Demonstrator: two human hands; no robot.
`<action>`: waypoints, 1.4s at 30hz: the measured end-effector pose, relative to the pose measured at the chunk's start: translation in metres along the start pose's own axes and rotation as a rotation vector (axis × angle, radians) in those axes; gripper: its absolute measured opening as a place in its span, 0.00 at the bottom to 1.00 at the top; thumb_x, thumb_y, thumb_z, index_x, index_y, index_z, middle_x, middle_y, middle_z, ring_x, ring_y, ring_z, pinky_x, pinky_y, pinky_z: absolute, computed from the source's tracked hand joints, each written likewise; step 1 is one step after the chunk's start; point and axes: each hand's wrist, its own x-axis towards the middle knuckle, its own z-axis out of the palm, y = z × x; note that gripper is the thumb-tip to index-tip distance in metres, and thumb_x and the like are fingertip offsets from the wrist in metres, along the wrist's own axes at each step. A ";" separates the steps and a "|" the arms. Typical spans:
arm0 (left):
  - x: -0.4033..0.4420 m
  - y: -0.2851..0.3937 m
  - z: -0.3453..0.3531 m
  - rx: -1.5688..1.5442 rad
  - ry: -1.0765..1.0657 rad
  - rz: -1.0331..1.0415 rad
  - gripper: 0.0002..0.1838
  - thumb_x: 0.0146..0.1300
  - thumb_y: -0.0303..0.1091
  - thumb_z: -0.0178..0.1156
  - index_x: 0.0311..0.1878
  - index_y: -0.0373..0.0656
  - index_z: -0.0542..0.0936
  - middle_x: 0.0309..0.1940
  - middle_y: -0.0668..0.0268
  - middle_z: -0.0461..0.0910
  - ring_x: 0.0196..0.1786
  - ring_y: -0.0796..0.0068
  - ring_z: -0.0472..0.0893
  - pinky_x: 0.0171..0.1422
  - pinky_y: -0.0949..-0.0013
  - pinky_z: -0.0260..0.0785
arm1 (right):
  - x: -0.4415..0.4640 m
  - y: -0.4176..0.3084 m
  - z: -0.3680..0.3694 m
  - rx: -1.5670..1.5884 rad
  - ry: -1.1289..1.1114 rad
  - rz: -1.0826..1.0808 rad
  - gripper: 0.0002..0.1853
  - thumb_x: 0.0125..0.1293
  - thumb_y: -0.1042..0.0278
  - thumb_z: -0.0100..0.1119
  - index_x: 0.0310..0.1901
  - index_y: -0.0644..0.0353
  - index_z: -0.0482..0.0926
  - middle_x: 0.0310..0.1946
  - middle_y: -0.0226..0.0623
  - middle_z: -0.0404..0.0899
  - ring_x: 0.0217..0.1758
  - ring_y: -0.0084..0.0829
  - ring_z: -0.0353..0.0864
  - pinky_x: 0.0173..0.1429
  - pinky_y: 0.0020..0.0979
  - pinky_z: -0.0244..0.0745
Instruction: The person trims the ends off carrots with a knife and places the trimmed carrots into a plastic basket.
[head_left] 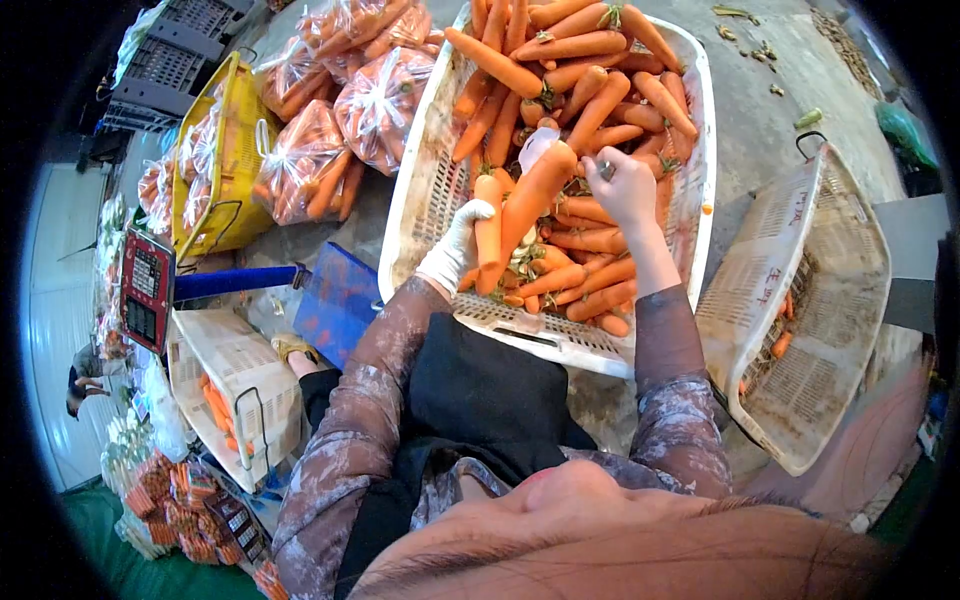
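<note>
A large white crate (398, 215) full of loose carrots (590, 45) stands in front of me. My left hand (458, 245), in a white glove, is closed around carrots at the crate's near left part; a small carrot (487, 225) and a large one (535, 200) are in its grip. My right hand (622, 185) is bare, with its fingers closed at the far end of the large carrot. Something small and dark green shows at its fingertips, too small to name. A pale translucent piece (538, 148) lies just beyond the large carrot.
Clear bags of carrots (303, 160) and a yellow crate (228, 190) are at the left. Nearer are a red scale display (148, 285), a blue platform (345, 300) and a white crate (240, 370). Another white crate (830, 300) leans at the right.
</note>
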 end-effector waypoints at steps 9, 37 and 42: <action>-0.024 -0.005 0.019 0.175 0.177 0.121 0.26 0.50 0.39 0.64 0.51 0.38 0.73 0.38 0.66 0.76 0.41 0.74 0.75 0.50 0.69 0.68 | -0.006 -0.013 -0.004 -0.070 -0.010 -0.129 0.09 0.55 0.60 0.60 0.28 0.55 0.75 0.22 0.44 0.78 0.28 0.43 0.80 0.31 0.38 0.74; -0.511 0.135 -0.272 0.671 1.623 1.091 0.28 0.59 0.51 0.56 0.56 0.41 0.69 0.52 0.55 0.72 0.52 0.61 0.74 0.57 0.59 0.70 | 0.011 0.025 -0.046 0.663 0.147 0.446 0.07 0.56 0.66 0.64 0.32 0.61 0.82 0.17 0.26 0.74 0.15 0.18 0.69 0.18 0.22 0.63; -0.299 0.159 -0.091 0.516 0.567 0.722 0.26 0.66 0.41 0.52 0.61 0.33 0.67 0.53 0.52 0.74 0.49 0.66 0.78 0.55 0.68 0.72 | 0.011 0.031 -0.055 1.146 0.184 0.564 0.09 0.56 0.68 0.62 0.22 0.60 0.76 0.13 0.23 0.67 0.13 0.17 0.62 0.17 0.22 0.55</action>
